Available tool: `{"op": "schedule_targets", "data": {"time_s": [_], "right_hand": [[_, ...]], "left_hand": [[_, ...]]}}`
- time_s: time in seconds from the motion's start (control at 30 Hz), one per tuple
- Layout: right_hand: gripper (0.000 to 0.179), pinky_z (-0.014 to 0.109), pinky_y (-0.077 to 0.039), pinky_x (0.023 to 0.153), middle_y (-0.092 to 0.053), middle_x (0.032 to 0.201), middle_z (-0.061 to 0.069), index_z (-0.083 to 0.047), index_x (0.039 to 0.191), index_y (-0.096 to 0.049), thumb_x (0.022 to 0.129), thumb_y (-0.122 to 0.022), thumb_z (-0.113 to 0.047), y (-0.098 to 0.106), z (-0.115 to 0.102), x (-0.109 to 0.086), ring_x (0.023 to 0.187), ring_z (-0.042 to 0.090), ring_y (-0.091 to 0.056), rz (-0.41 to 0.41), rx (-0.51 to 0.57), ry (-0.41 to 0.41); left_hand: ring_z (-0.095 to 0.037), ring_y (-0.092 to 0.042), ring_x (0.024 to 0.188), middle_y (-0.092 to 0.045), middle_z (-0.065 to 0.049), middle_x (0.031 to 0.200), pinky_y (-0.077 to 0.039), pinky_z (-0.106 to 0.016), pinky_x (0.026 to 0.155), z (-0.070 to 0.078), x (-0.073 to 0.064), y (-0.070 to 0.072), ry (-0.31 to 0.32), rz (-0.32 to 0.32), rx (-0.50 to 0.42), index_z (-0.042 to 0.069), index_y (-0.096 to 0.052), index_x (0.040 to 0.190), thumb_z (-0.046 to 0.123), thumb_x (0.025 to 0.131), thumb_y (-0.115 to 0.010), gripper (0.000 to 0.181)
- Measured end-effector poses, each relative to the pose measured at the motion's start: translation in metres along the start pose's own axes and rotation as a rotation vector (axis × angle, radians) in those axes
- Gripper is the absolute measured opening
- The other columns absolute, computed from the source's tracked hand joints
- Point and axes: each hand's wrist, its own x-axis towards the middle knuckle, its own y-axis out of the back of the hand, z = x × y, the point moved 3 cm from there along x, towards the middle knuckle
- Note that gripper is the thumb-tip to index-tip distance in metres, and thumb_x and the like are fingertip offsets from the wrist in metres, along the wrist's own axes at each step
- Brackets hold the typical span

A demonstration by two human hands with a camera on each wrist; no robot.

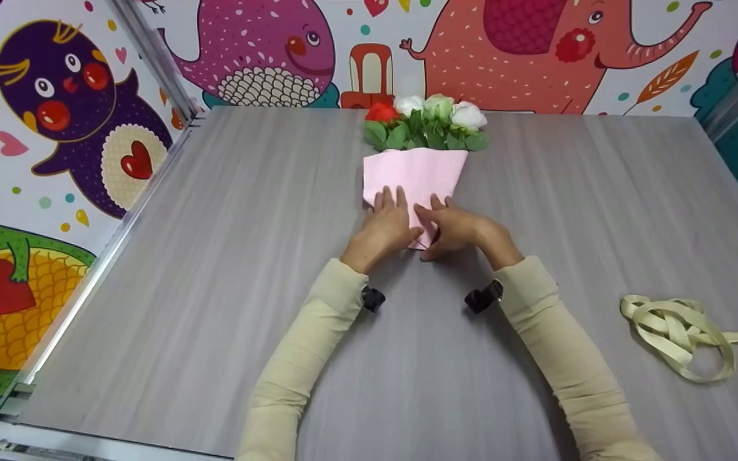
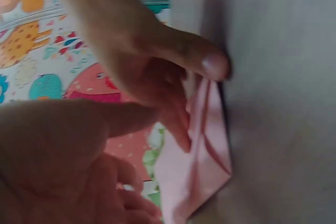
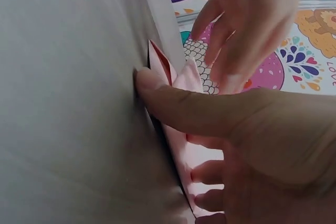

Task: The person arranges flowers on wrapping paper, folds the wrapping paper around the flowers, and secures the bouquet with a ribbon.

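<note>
A bouquet of artificial-looking flowers lies on the table, its lower part wrapped in pink paper [image 1: 414,169]. A red bloom [image 1: 382,113], white blooms [image 1: 469,116] and a pale green one [image 1: 438,107] show above green leaves [image 1: 398,137]. My left hand [image 1: 382,225] is over the left side of the wrap, fingers extended towards the flowers. On the right, my right hand [image 1: 462,227] holds the narrow lower end, thumb at the table side and fingers along the paper. The folded paper tip [image 3: 160,61] sticks out past that thumb. The stems are hidden inside the wrap.
A loose heap of pale yellow-green ribbon [image 1: 676,336] lies on the grey wood-grain table [image 1: 228,269] at the right. Walls with cartoon animals stand behind and at the left, with a metal rail [image 1: 87,282] along the left edge. Each wrist wears a black device [image 1: 484,296].
</note>
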Motion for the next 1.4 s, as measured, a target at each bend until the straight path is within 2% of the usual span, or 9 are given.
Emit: {"op": "schedule_targets", "data": {"time_s": [0.13, 0.33, 0.43, 0.6, 0.67, 0.8, 0.9, 1.03, 1.4], "right_hand": [[0.101, 0.061, -0.008, 0.124, 0.004, 0.165, 0.027, -0.014, 0.161, -0.016, 0.085, -0.080, -0.032, 0.000, 0.003, 0.000, 0.153, 0.049, 0.004, -0.024, 0.004, 0.020], [0.097, 0.061, -0.009, 0.124, 0.003, 0.166, 0.027, -0.012, 0.161, -0.018, 0.087, -0.078, -0.033, 0.000, 0.007, 0.000, 0.152, 0.050, 0.004, -0.033, 0.026, 0.054], [0.086, 0.059, -0.010, 0.124, -0.003, 0.165, 0.029, -0.006, 0.159, -0.024, 0.092, -0.073, -0.031, 0.004, 0.009, -0.001, 0.153, 0.050, -0.003, -0.002, 0.049, 0.078], [0.050, 0.053, -0.014, 0.125, -0.016, 0.162, 0.033, 0.011, 0.132, -0.050, 0.098, -0.064, -0.023, 0.015, 0.013, 0.005, 0.153, 0.045, -0.013, 0.088, 0.103, 0.117], [0.052, 0.053, -0.012, 0.126, -0.014, 0.163, 0.032, 0.011, 0.133, -0.049, 0.099, -0.062, -0.026, 0.020, 0.016, 0.009, 0.154, 0.044, -0.011, 0.126, 0.108, 0.087], [0.081, 0.054, -0.009, 0.126, -0.005, 0.165, 0.029, 0.008, 0.155, -0.022, 0.098, -0.063, -0.033, 0.024, 0.023, 0.017, 0.155, 0.042, -0.005, 0.170, 0.075, -0.004], [0.094, 0.060, -0.006, 0.124, 0.001, 0.165, 0.029, 0.006, 0.158, -0.009, 0.096, -0.066, -0.037, 0.022, 0.029, 0.022, 0.155, 0.042, -0.001, 0.159, 0.057, -0.052], [0.103, 0.069, 0.000, 0.120, 0.005, 0.166, 0.026, 0.004, 0.159, -0.004, 0.093, -0.069, -0.043, 0.020, 0.036, 0.026, 0.155, 0.045, 0.005, 0.148, 0.052, -0.110], [0.102, 0.070, 0.005, 0.118, 0.004, 0.168, 0.022, 0.000, 0.160, -0.001, 0.095, -0.059, -0.056, 0.031, 0.042, 0.029, 0.153, 0.049, 0.008, 0.042, 0.009, -0.191]], "left_hand": [[-0.036, -0.002, 0.158, 0.001, -0.026, 0.167, -0.011, -0.045, 0.128, 0.000, 0.011, -0.006, -0.027, -0.080, 0.108, -0.001, -0.005, 0.160, 0.044, 0.101, -0.055, 0.089], [-0.041, -0.001, 0.156, 0.006, -0.032, 0.164, -0.013, -0.046, 0.128, -0.007, 0.018, -0.011, 0.074, -0.212, 0.125, 0.000, 0.004, 0.159, 0.058, 0.098, -0.051, 0.101], [-0.039, -0.005, 0.157, 0.000, -0.031, 0.165, -0.014, -0.052, 0.126, -0.004, 0.018, -0.012, 0.109, -0.192, 0.155, 0.004, 0.003, 0.161, 0.060, 0.095, -0.054, 0.103], [-0.037, -0.009, 0.157, -0.007, -0.030, 0.165, -0.012, -0.057, 0.125, -0.001, 0.017, -0.011, 0.136, -0.168, 0.198, 0.008, -0.001, 0.162, 0.064, 0.092, -0.057, 0.106], [-0.038, -0.009, 0.157, -0.008, -0.031, 0.165, -0.011, -0.056, 0.125, 0.000, 0.016, -0.010, 0.139, -0.166, 0.209, 0.008, -0.001, 0.162, 0.066, 0.091, -0.057, 0.108], [-0.040, -0.010, 0.156, -0.008, -0.033, 0.164, -0.012, -0.058, 0.125, 0.002, 0.015, -0.011, 0.144, -0.171, 0.270, 0.006, 0.000, 0.161, 0.070, 0.085, -0.062, 0.118], [-0.042, -0.011, 0.155, -0.009, -0.034, 0.163, -0.014, -0.059, 0.124, 0.003, 0.013, -0.013, 0.144, -0.168, 0.312, 0.004, 0.001, 0.161, 0.072, 0.079, -0.067, 0.127], [-0.044, -0.014, 0.155, -0.010, -0.036, 0.162, -0.017, -0.060, 0.123, 0.004, 0.012, -0.015, 0.133, -0.154, 0.320, 0.003, 0.000, 0.160, 0.076, 0.079, -0.063, 0.127], [-0.044, -0.015, 0.154, -0.010, -0.036, 0.162, -0.016, -0.060, 0.123, 0.008, 0.011, -0.018, 0.169, -0.103, 0.233, 0.005, -0.005, 0.161, 0.073, 0.084, -0.061, 0.117]]}}
